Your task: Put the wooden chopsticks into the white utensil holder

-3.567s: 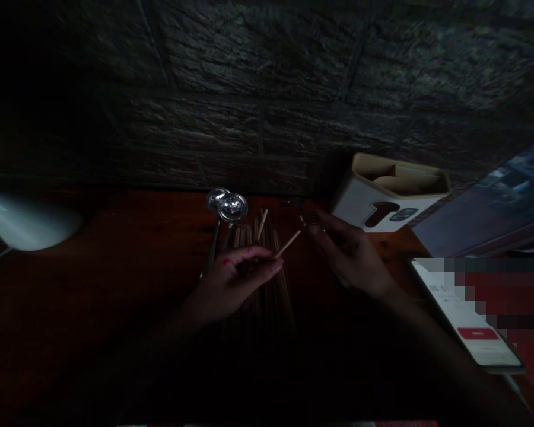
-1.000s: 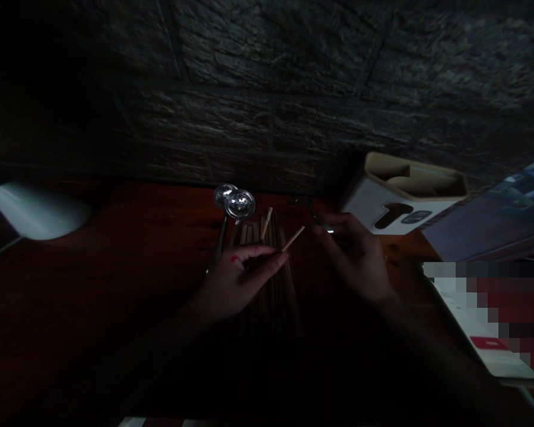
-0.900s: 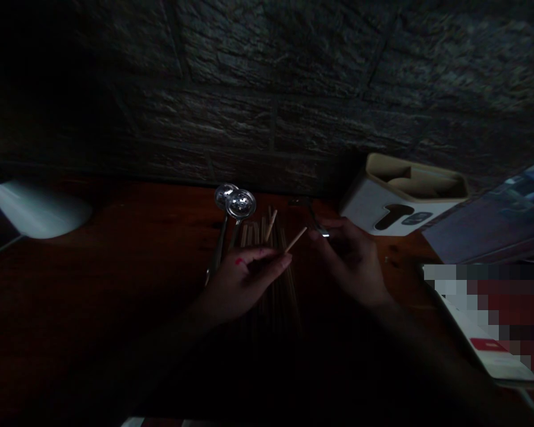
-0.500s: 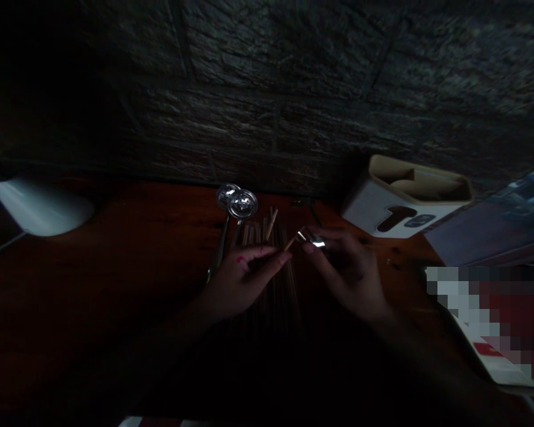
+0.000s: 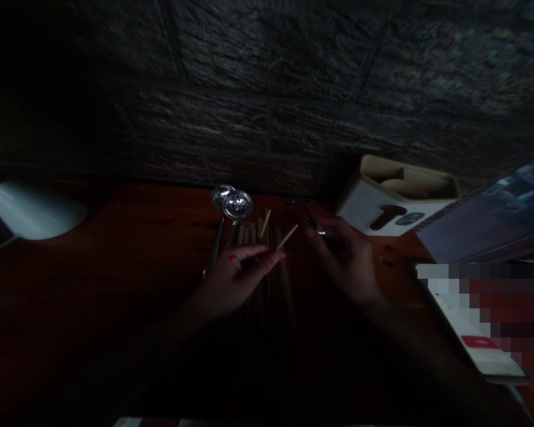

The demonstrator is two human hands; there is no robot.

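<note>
My left hand (image 5: pixel 235 279) is closed, pinching a thin wooden chopstick (image 5: pixel 288 236) between thumb and fingers, its tip pointing up and right. Below and behind that hand, several chopsticks (image 5: pixel 281 270) lie in a loose bunch on the dark wooden table. My right hand (image 5: pixel 349 255) is closed around a small shiny metal piece (image 5: pixel 319 230); its kind is too dark to make out. A gap separates this metal piece from the chopstick's tip. Two perforated metal ladles (image 5: pixel 237 204) lie beyond my left hand, their bowls overlapping and handles running toward me.
A white and beige holder (image 5: pixel 389 204) with compartments stands at the back right against the stone wall (image 5: pixel 231 107). A white, tapered object (image 5: pixel 40 210) is at the far left. A pale tray-like item (image 5: pixel 501 369) lies at the right edge.
My right hand has drawn the metal piece away from the chopstick's tip, leaving more of the stick exposed. My left hand keeps its pinch. The whole view has shifted slightly.
</note>
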